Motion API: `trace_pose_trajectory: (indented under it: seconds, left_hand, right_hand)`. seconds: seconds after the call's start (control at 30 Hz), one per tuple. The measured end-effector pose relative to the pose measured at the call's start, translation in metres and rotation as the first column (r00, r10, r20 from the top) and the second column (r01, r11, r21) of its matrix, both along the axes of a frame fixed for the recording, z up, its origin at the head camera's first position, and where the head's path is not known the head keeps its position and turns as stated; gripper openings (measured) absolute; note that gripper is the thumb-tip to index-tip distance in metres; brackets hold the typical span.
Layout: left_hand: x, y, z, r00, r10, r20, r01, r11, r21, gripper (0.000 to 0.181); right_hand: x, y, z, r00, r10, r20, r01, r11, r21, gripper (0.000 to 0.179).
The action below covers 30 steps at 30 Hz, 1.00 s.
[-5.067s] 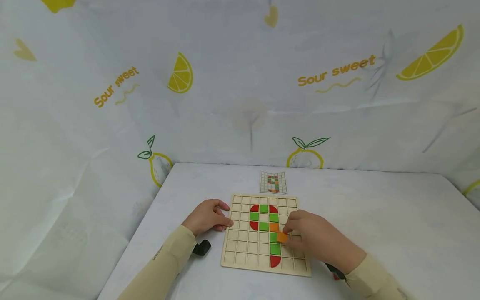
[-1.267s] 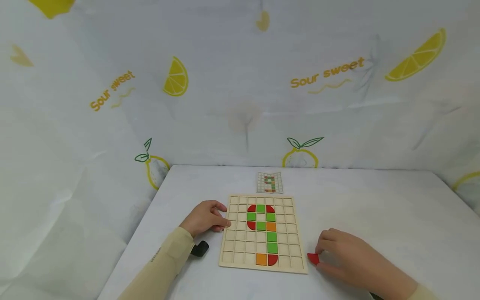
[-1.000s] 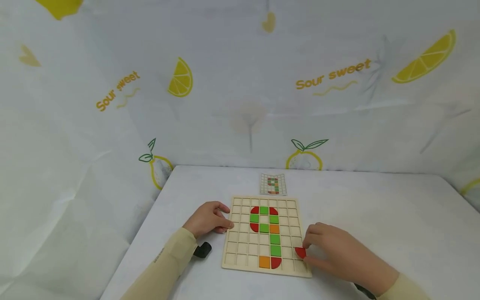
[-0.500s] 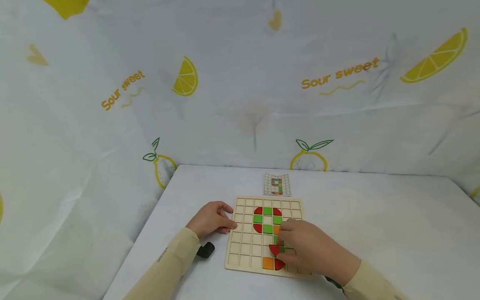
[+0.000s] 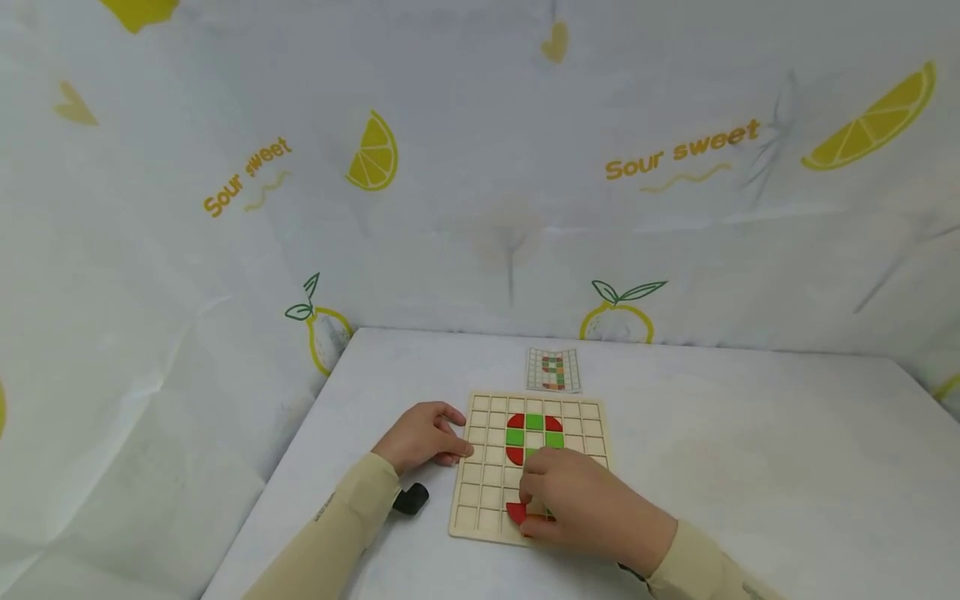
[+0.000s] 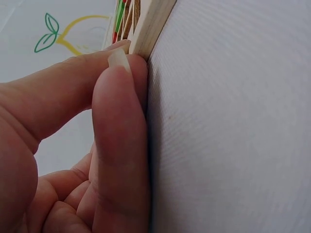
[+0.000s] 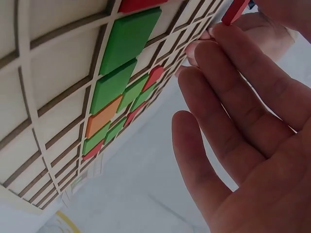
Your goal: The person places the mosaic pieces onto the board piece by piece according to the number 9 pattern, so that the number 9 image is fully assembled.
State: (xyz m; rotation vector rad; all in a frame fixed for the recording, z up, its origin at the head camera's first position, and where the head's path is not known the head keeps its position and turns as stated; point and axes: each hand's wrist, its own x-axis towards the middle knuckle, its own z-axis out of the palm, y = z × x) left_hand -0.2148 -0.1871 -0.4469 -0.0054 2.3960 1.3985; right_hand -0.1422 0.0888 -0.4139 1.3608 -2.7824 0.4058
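Observation:
A wooden grid board (image 5: 480, 496) lies flat, with red, green and orange tiles forming a figure like a 9. Its lower part is hidden behind my right hand (image 5: 588, 508). That hand pinches a red quarter-round tile (image 5: 515, 512) between thumb and forefinger over the board's near rows; the right wrist view shows the held red tile (image 7: 235, 11) at the fingertips, the other fingers extended. My left hand (image 5: 422, 437) rests at the board's left edge. In the left wrist view its fingers (image 6: 119, 116) touch the side of the wooden board (image 6: 153, 24).
A small printed card (image 5: 553, 370) with a coloured grid pattern lies just beyond the board. White cloth covers the table (image 5: 735, 433). A lemon-printed backdrop (image 5: 465, 167) rises behind it. A black object (image 5: 411, 499) shows by the left wrist.
An orange tile went into the bottom row. My right hand then brought a red quarter-round tile from the board's right side, leftward across to the near rows. My left hand stayed put.

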Motion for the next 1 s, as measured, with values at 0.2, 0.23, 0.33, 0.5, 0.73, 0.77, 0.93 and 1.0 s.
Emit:
trace_pose_trajectory:
  seconds: [0.2,0.23,0.33,0.5,0.73,0.77,0.93,1.0]
  left_hand:
    - [-0.001,-0.002,-0.005,1.0,0.004,0.005,-0.004,1.0,0.001,0.046]
    - [-0.001,-0.002,-0.006,1.0,0.004,0.007,-0.004,1.0,0.003,0.046]
    - [-0.002,-0.002,-0.006,1.0,0.002,0.012,-0.002,1.0,0.006,0.046]
    - [-0.003,-0.002,-0.005,1.0,0.002,0.007,-0.002,1.0,-0.001,0.046]
    - [-0.003,-0.001,-0.002,1.0,0.004,0.009,-0.004,1.0,0.001,0.047]
    - [-0.002,-0.001,-0.002,1.0,0.004,0.01,-0.004,1.0,0.002,0.047]
    - [0.0,0.0,-0.002,1.0,-0.003,0.003,0.003,1.0,0.002,0.046]
    - [0.0,0.0,-0.002,1.0,-0.001,-0.001,0.001,1.0,0.003,0.047]
  right_hand:
    - [0.004,-0.007,-0.007,1.0,0.001,-0.021,0.0,1.0,0.031,0.015]
    - [0.004,-0.007,-0.008,1.0,-0.001,-0.027,0.002,0.999,0.037,0.017]
    - [0.005,-0.009,-0.01,0.999,-0.008,-0.044,0.01,0.999,0.05,0.019]
    - [0.005,-0.01,-0.01,0.998,-0.024,-0.053,0.027,0.998,0.063,0.02]
    - [0.004,-0.01,-0.009,0.999,-0.039,-0.032,0.041,0.996,0.085,0.02]
    - [0.005,-0.01,-0.009,0.999,-0.042,-0.023,0.043,0.995,0.087,0.02]
    - [0.005,-0.011,-0.01,0.999,-0.051,0.009,0.049,0.994,0.096,0.021]
    - [0.005,-0.011,-0.01,0.999,-0.053,0.009,0.052,0.994,0.101,0.02]
